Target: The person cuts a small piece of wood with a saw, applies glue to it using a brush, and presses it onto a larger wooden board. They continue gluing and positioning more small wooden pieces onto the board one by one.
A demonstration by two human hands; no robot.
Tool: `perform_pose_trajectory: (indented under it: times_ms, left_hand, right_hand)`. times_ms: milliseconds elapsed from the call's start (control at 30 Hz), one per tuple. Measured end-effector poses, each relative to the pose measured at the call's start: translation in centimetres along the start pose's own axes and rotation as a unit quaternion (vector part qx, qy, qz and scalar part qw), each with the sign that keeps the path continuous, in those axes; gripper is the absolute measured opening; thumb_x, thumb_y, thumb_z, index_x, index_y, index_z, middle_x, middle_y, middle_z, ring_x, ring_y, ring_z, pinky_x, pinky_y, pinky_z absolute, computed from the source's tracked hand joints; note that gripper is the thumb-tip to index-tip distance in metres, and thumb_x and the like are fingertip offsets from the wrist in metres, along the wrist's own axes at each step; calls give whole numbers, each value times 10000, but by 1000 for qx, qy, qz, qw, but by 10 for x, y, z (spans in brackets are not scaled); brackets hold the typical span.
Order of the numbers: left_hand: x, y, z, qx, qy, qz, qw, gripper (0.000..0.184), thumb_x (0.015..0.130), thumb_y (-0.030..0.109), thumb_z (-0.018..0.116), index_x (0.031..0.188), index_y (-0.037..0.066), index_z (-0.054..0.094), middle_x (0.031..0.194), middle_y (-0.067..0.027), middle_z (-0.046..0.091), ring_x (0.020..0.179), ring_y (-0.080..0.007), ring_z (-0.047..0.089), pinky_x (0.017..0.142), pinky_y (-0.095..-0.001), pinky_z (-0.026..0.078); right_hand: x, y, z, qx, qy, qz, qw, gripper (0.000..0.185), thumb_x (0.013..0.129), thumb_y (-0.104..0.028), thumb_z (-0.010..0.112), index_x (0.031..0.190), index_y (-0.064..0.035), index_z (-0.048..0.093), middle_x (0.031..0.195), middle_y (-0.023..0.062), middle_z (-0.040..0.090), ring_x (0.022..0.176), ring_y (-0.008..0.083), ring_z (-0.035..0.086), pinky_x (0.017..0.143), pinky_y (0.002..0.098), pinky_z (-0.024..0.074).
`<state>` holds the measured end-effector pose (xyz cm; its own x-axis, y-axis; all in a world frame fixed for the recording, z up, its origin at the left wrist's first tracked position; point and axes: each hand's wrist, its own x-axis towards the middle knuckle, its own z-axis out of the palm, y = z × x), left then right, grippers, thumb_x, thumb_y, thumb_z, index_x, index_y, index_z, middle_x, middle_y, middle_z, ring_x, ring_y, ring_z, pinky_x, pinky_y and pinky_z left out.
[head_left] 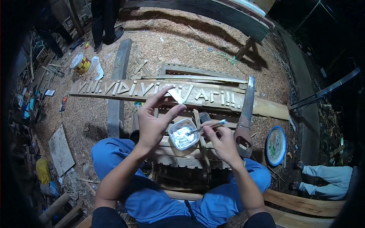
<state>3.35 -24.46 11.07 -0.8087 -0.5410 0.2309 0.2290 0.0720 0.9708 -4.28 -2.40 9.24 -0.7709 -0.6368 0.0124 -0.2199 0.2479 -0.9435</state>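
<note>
My left hand (154, 123) is raised, pinching a small pale wooden strip (176, 95) between thumb and fingers. Below it, a clear plastic tub (185, 122) holds white paste (183, 137). With fingers closed, my right hand (220, 141) grips a thin stick-shaped tool (197, 130); one end reaches into the paste. Just beyond my hands lies a long wooden board (272, 108) bearing raised wooden letters (209, 97) that read roughly "VINI. VIDI. VI... Ari!!!". My left hand and the strip cover part of the lettering.
A handsaw (246, 114) lies across the board on the right. Beside my right knee is a blue-rimmed round tray (284, 146). A yellow-and-brown bucket (82, 64) stands at left, near a person's legs (103, 26). Another person's legs (323, 176) show at right. Wood shavings cover the ground.
</note>
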Motion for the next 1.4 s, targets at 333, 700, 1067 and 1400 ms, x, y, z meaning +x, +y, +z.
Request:
perform_pose_trajectory:
  times_ms: [333, 700, 1067, 1400]
  left_hand:
    - [-5, 9, -6, 75, -36, 50, 995, 616, 788, 74, 871, 1364, 53, 655, 1086, -73, 711, 993, -132, 666, 930, -289, 507]
    - [3, -4, 19, 159, -43, 130, 978, 600, 807, 111, 858, 1371, 72, 656, 1054, -87, 669, 964, -162, 661, 876, -302, 518]
    - [-6, -10, 64, 106, -136, 125, 977, 700, 776, 155, 853, 1427, 75, 611, 1155, -104, 661, 1106, -233, 572, 993, -361, 468]
    - [-5, -11, 107, 116, -249, 180, 945, 710, 747, 350, 841, 1378, 91, 646, 1404, -53, 634, 1214, -294, 466, 1099, -416, 338]
  right_hand:
    - [13, 18, 30, -243, 4, -41, 969, 181, 941, -234, 719, 923, -56, 744, 792, 137, 615, 756, 327, 612, 677, 447, 476]
    - [28, 2, 17, -314, 33, -69, 946, 275, 905, -305, 749, 1026, -58, 767, 876, 120, 703, 870, 328, 645, 748, 447, 511]
    - [4, -17, -31, 114, 120, -25, 986, 203, 1019, -174, 663, 1121, -20, 748, 1029, 59, 732, 893, 103, 663, 780, 267, 527]
    - [-19, 0, -64, 285, 50, -44, 956, 244, 1025, -223, 666, 1089, 4, 731, 953, 4, 703, 846, 58, 611, 749, 231, 502]
